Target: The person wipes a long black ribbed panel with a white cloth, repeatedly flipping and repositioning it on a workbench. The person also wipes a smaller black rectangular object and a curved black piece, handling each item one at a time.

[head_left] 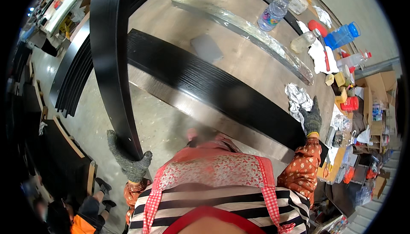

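My left hand [131, 163], in a grey work glove, grips the near end of a long black board [112, 63]. Fingers lie on one side of this board and the thumb on the other. A second black board [213, 89] with a grained face lies along the table's near edge [205, 113]. My right hand [312, 119], gloved too, is at that board's right end, beside a crumpled white cloth [297, 99]. Its visible fingers stretch forward and apart; the palm side is hidden. A grey flat pad [206, 47] lies behind the second board.
A plastic-wrapped bar [247, 33] lies across the table. Bottles, including a clear bottle [273, 13] and a blue bottle [341, 35], crowd the far right. Stacked black boards [72, 80] are at the left. Another person [85, 212] is at lower left.
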{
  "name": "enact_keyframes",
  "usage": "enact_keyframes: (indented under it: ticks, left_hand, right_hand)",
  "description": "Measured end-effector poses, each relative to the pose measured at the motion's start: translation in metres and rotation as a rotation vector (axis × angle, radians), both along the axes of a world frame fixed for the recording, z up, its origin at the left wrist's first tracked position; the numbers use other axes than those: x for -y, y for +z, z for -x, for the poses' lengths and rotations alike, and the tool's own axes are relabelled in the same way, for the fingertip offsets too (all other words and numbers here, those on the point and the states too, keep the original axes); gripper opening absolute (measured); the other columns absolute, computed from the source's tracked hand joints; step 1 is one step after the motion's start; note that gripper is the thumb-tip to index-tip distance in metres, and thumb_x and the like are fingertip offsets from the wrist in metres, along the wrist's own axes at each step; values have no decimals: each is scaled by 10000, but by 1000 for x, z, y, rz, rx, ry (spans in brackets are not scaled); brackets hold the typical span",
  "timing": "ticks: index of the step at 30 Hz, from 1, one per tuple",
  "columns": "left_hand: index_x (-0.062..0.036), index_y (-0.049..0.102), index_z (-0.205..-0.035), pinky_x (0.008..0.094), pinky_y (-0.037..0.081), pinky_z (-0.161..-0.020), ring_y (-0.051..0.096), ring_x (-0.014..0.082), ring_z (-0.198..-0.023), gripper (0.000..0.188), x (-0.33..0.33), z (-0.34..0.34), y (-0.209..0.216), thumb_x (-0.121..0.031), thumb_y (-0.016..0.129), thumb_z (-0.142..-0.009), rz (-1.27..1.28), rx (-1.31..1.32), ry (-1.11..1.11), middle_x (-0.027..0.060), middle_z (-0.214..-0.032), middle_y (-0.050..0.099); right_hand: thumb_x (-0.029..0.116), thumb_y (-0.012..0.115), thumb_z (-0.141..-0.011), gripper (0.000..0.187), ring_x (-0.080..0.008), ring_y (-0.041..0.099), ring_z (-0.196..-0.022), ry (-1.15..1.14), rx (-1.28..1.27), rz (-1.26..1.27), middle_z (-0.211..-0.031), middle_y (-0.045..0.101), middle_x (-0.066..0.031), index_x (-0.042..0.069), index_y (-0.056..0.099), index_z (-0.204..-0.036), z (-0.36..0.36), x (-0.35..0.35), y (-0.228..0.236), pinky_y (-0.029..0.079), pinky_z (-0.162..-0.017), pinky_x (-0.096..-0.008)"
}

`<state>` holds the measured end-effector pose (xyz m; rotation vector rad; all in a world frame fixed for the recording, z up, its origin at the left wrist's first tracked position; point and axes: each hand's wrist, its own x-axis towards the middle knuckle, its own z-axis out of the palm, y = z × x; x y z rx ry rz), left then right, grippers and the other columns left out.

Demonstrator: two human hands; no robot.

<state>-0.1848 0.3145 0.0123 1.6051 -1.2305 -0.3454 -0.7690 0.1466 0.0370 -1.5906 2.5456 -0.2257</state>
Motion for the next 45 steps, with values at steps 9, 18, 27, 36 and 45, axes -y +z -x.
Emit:
enact_keyframes:
  ticks: [9,18,27,36,45]
  left_hand:
    - [-8,221,-1517,434,255,-1154,338,323,-1392,1220,-28,-7,-4,-355,889,-557,-36,21,171,184,-1526,316]
    - [10,216,-1512,432,204,-1177,290,325,-1425,1219,-63,-10,-16,-419,883,-587,-66,27,319,182,-1541,291]
    - [-7,266,-1496,464,315,-1128,391,347,-1360,1202,-87,-8,-24,-327,875,-510,-118,41,514,197,-1467,394]
    - [-19,259,-1506,459,299,-1136,367,341,-1373,1219,-107,-3,-29,-343,883,-510,-204,-48,635,187,-1489,364]
    - [10,223,-1515,424,186,-1181,269,290,-1428,1157,-59,-17,-30,-438,861,-660,-9,14,377,154,-1539,294]
  right_hand:
    - [269,707,-775,426,-321,650,-1047,540,295,328,-1097,694,-138,54,656,-1139,-72,36,40,498,-918,-392]
    - [279,705,-705,578,-394,476,-1201,1437,58,235,-1309,550,-144,167,612,-1265,-286,72,45,364,-1041,-544]
    - [214,595,-853,426,-327,594,-1076,1807,-30,412,-1219,603,-163,121,592,-1268,-538,198,30,452,-953,-449]
    - [304,573,-911,391,-295,566,-1188,1151,182,220,-1266,612,-150,100,620,-1241,-553,251,102,474,-980,-405]
    - [231,574,-857,237,-284,643,-953,1278,-38,386,-988,666,-109,154,702,-1041,-516,145,25,480,-822,-450]
